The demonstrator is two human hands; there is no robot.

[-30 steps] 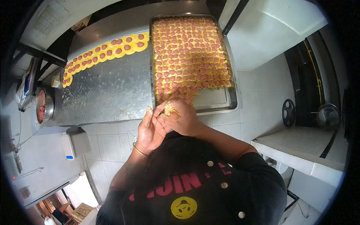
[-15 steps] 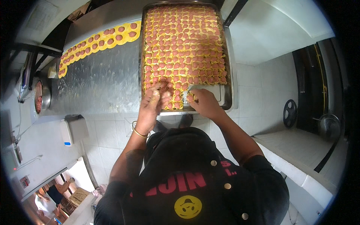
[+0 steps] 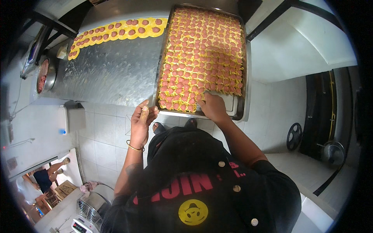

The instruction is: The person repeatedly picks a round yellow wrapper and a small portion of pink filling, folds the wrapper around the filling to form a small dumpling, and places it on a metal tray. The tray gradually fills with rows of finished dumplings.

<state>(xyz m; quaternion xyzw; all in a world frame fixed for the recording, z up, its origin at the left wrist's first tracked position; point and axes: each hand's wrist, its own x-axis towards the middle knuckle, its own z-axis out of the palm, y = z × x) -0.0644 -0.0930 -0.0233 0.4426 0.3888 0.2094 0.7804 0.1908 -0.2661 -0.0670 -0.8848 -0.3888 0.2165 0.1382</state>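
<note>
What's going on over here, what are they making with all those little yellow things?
A person stands at a steel counter filling a metal tray with small dumplings, yellow wrappers with pink filling. The right hand sets one down at the tray's near edge, where a corner is bare. The left hand hovers beside the tray. More filled wrappers lie along the counter's far edge.

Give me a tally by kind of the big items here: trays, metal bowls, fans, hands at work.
Trays: 1
Metal bowls: 1
Fans: 2
Hands at work, left hand and right hand: 2
Total: 6
</note>
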